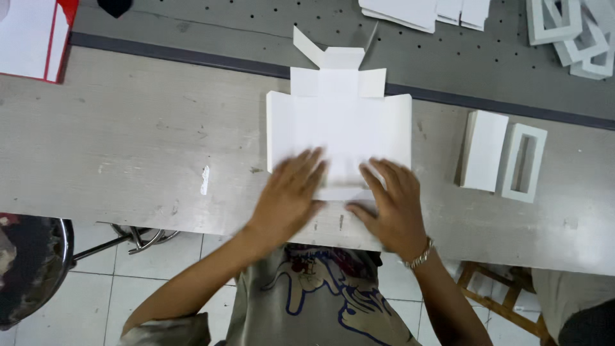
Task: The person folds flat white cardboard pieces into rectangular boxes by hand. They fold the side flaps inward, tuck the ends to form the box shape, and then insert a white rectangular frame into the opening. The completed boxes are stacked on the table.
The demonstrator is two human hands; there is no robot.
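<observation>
Both hands [339, 198] press flat, fingers spread, on white cardboard [339, 128].

Hidden and cut off
Both hands' blurred fingers [307, 168] cover the white cardboard blank [339, 128] at its near edge; foam frames [580, 32] run off the picture's top right corner.

Pale wooden workbench [128, 147], white tiled floor [96, 288], black stool [32, 269].

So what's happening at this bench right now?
A person presses both hands on the near edge of a flat white cardboard box blank lying unfolded on the grey workbench. The left hand and right hand lie flat, palms down, side by side. To the right lie a closed white box and a white frame insert.
</observation>
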